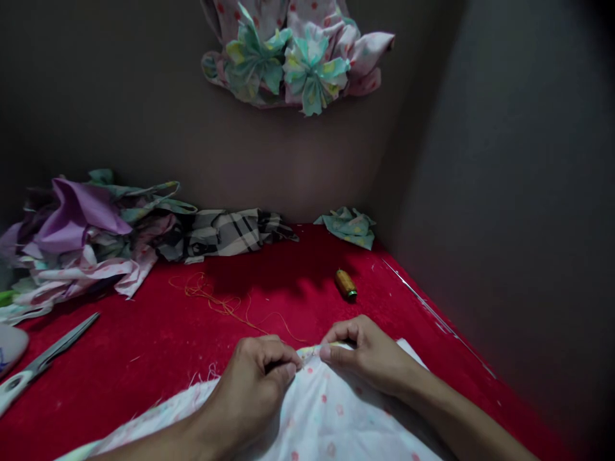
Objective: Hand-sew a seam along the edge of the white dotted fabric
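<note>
White cloth with pink dots (pixel 331 410) spreads across the bottom centre, its top edge raised between both hands. My left hand (pixel 254 378) pinches that edge, thumb against fingers. Just to the right, my right hand (pixel 368 352) grips the same edge between thumb and forefinger. A short stretch of edge shows between the fingertips. Whether a needle is there is too small to tell. Loose orange thread (pixel 225 306) curls over the red surface beyond my left hand and runs toward the cloth. A gold thread spool (pixel 345 284) lies beyond my right hand.
Scissors (pixel 48 358) lie at the left beside a pale rounded object (pixel 10 349). A heap of fabric scraps (pixel 81 224), checked cloth (pixel 230 232) and green cloth (pixel 350 225) line the wall. A thin metal rod (pixel 432 312) lies at the right. Dotted fabric with green bows (pixel 314 67) hangs above.
</note>
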{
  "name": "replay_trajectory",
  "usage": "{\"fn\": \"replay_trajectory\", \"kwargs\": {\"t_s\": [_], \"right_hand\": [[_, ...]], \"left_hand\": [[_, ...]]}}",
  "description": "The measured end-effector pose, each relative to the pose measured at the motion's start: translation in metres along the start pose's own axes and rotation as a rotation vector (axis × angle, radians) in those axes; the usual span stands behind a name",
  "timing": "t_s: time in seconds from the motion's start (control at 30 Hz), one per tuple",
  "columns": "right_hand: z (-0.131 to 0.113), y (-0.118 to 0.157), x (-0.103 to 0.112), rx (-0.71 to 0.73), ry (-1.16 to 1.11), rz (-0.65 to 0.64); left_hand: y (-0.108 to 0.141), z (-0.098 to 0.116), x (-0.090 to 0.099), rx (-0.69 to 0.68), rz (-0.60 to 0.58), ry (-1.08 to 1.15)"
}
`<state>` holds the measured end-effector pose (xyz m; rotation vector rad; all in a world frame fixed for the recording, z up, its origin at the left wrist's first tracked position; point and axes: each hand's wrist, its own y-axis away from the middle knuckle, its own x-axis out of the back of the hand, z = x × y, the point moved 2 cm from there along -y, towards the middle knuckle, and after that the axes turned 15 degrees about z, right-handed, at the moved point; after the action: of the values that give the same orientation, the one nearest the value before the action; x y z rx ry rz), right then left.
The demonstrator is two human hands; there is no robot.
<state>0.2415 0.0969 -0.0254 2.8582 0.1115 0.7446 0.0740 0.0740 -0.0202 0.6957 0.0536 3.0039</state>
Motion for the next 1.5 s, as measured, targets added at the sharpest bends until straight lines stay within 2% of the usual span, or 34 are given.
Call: {"fn": "replay_trajectory", "kwargs": {"t_s": [0.17,0.43,0.5,0.63,0.7,0.83,0.97,1.0,1.07,1.17,1.23,1.27,1.37,1.5], "right_hand": [[0.0,0.001,-0.003,-0.002,-0.001,0.011],[-0.006,0.004,-0.011,-0.105,-0.267,-0.071],[-0.003,0.003,-0.011,-0.151,-0.343,-0.083],[0.002,0.001,-0.012,-0.206,-0.424,-0.099],[0.002,0.002,-0.012,-0.192,-0.444,-0.081],[-0.005,0.005,-0.014,-0.107,-0.428,-0.079],[-0.008,0.007,-0.015,-0.066,-0.352,-0.034],[-0.008,0.006,-0.015,-0.083,-0.348,-0.013],[-0.006,0.005,-0.015,-0.127,-0.386,-0.004],[-0.004,0.004,-0.015,-0.165,-0.467,-0.059],[-0.002,0.002,-0.015,-0.168,-0.468,-0.065],[-0.001,0.002,-0.015,-0.173,-0.457,-0.054],[0.0,0.002,-0.015,-0.206,-0.422,-0.018],[-0.001,0.003,-0.015,-0.23,-0.423,-0.016]], "left_hand": [[-0.003,0.001,0.0,0.057,0.02,0.067],[-0.007,0.001,-0.012,0.1,0.031,0.232],[-0.009,0.002,-0.011,0.048,0.065,0.189],[-0.012,0.011,-0.003,-0.224,0.15,0.003],[-0.011,0.015,-0.002,-0.318,0.133,-0.028],[-0.008,0.02,-0.006,-0.346,0.087,-0.017],[-0.006,0.032,0.002,-0.453,0.161,0.072],[-0.007,0.035,0.007,-0.419,0.192,0.122],[-0.011,0.037,0.015,-0.236,0.212,0.27],[-0.019,0.034,0.017,0.096,0.103,0.495],[-0.023,0.032,0.015,0.232,0.038,0.583],[-0.025,0.032,0.016,0.278,0.041,0.61],[-0.032,0.041,0.036,0.295,0.198,0.68],[-0.036,0.056,0.094,0.04,0.526,0.766]]}}
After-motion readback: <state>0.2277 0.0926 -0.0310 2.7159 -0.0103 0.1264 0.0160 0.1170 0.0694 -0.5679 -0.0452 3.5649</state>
